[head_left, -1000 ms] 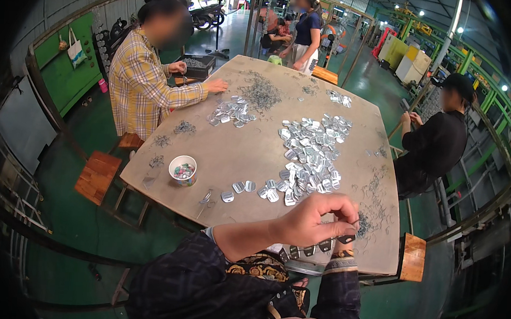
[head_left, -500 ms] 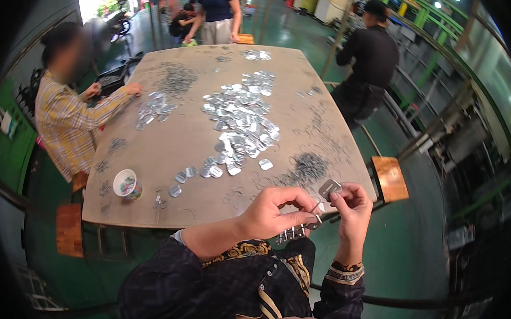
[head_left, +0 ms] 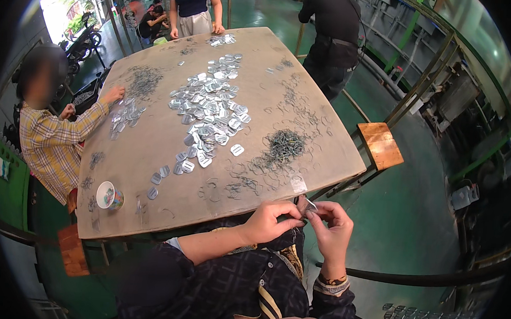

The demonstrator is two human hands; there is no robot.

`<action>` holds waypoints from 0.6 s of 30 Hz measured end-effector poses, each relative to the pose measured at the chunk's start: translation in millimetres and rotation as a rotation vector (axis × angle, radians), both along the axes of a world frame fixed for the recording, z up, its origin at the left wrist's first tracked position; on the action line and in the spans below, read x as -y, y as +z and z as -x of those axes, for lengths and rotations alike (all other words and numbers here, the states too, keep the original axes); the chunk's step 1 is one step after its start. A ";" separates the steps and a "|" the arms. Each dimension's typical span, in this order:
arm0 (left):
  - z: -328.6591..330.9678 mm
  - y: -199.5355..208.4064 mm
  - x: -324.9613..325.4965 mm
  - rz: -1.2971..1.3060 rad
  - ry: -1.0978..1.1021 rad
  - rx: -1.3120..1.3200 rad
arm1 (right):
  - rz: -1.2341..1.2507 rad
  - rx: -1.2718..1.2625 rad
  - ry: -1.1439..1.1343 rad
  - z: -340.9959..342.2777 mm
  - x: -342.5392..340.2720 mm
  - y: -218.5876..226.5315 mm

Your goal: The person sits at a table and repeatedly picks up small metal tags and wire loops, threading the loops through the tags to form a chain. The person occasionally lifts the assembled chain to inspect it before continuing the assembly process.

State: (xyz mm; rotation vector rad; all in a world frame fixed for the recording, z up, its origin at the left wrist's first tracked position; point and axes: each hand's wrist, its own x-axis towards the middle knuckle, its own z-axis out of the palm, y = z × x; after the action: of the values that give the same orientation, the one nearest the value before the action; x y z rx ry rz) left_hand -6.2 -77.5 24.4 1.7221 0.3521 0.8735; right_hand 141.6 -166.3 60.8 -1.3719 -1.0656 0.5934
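Observation:
Just past the table's near edge, my two hands meet at a small slotted metal plate (head_left: 305, 205). My right hand (head_left: 333, 233) pinches it between thumb and fingers. My left hand (head_left: 270, 222) is closed in a pinch against its left side; what those fingertips hold is too small to make out. On the table (head_left: 149, 194), similar silvery plates form a long pile (head_left: 209, 108), with one loose plate (head_left: 237, 150) to its right. Closer to my hands lies a dark tangle of thin wire rings (head_left: 286, 145), with strays scattered around it.
A paper cup (head_left: 109, 197) with small coloured bits inside stands at the table's left. Across from it, a person in a checked shirt (head_left: 58, 129) handles another plate pile (head_left: 126, 117). Wooden stools (head_left: 379, 146) flank the table. Two people stand at the far side.
My hands have drawn together around the plate, which was in my right hand alone. The hanging row of metal pieces below my left hand no longer shows. The view has shifted right.

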 end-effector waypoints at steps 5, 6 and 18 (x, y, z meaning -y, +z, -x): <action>-11.2 -21.6 -5.0 -0.053 0.039 -0.040 | 0.042 -0.003 -0.053 -5.6 -2.1 -20.8; -12.2 -25.9 -6.6 -0.073 0.040 -0.043 | 0.043 -0.017 -0.064 -6.3 -3.0 -26.1; -7.8 -98.2 -153.6 -0.206 0.377 -0.438 | 0.107 -0.054 -0.077 0.4 -14.6 -79.5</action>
State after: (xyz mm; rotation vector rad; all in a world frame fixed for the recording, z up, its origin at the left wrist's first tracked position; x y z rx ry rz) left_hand 1.6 76.1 -73.8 2.0768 0.9294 0.8106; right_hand 141.2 -151.7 -18.7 -1.4749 -0.9448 0.6351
